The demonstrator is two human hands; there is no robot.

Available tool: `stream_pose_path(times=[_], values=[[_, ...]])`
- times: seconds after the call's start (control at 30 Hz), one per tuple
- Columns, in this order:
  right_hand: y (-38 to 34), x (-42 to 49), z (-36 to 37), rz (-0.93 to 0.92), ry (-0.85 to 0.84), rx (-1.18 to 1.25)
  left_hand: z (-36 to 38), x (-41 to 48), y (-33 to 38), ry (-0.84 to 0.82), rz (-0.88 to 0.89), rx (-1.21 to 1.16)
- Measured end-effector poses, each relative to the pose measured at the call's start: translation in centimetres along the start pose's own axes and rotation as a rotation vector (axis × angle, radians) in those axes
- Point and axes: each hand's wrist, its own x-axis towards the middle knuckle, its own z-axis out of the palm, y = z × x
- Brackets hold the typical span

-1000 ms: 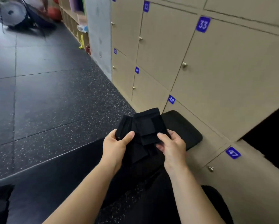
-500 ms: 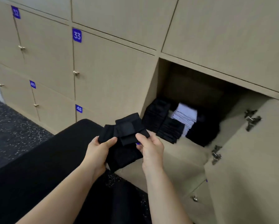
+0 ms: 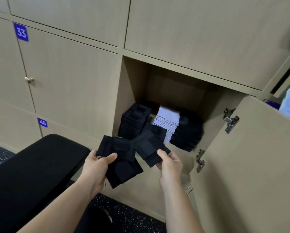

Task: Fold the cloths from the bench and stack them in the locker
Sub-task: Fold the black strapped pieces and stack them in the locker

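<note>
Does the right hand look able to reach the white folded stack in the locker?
Probably yes: the beige door is open, the white folded stack unblocked, though the right hand grips black cloth.

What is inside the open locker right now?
The locker holds folded cloths: a left black stack, a white stack in the middle, a right black stack. The held cloth covers the front between them, so whatever lies there is hidden.

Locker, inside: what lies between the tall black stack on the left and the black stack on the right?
In the head view, a stack of white cloths stands between the left black stack and the right black stack.
</note>
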Motion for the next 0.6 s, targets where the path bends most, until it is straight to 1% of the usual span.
stream_pose_path(times=[0.13,0.23,0.43,0.6], values=[[-1.8,5.1,-0.3,-0.065,0.022,-0.028,0.6,2.1,-0.6,-0.006,0.000,0.019],[-2.8,9.5,0.5,-0.077,0.034,-0.073,1.1,4.3,-1.4,-0.014,-0.002,0.035],[-2.9,16.5,3.0,-0.060,0.001,-0.176,1.8,8.2,-2.9,-0.049,-0.015,0.025],[-1.7,20.3,3.8,-0.041,0.023,-0.229,1.5,10.5,-3.8,-0.080,-0.023,0.018]])
